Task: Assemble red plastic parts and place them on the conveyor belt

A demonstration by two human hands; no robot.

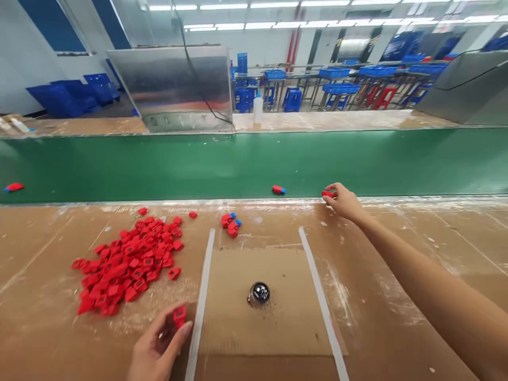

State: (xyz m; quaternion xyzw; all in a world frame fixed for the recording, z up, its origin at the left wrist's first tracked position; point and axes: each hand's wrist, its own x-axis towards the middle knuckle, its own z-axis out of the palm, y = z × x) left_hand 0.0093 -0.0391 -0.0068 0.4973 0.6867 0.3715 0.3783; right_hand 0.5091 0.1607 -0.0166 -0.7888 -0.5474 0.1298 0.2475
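Note:
Between the thumb and fingers of my left hand (161, 341) is a small red plastic piece (179, 316) with a square opening. My right arm reaches out to the green belt (178, 164), where my right hand (342, 202) pinches another red piece (327, 194), mostly covered by the fingers. A red piece with a blue end (278, 189) lies on the belt left of that hand. Beside my left hand spreads a heap of red plastic pieces (133, 259). On a cardboard sheet (234, 328) sits a round, shiny black thing (261, 292) with dark smears around it.
White tape strips (319, 296) flank the cardboard. A small cluster of red and blue pieces (231, 224) lies behind it. Another red-and-blue piece (15, 187) rests at the belt's far left. Beyond the belt stand a white bottle (257, 107) and a metal panel (174, 87).

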